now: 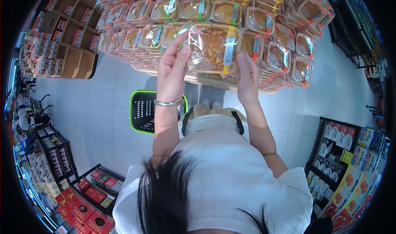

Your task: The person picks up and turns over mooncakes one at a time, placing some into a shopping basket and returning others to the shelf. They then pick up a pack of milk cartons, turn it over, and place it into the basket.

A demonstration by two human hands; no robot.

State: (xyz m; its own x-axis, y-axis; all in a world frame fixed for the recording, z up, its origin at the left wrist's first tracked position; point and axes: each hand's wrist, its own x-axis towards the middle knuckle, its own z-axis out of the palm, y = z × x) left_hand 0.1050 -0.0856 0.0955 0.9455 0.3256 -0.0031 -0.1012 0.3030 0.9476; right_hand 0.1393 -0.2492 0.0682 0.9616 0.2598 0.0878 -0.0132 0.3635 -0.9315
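Note:
I hold a clear plastic pack of golden pastries with a yellow and white label strip, raised in front of a stacked display. My left hand, with a silver bracelet at the wrist, grips the pack's left edge. My right hand grips its right edge from below. The pack sits just in front of the display's middle rows.
A big pile of similar wrapped pastry packs fills a low stand ahead. A black shopping basket with a green rim stands on the tiled floor by my feet. Wooden shelves are at the left, red gift boxes lower left, shelves of goods right.

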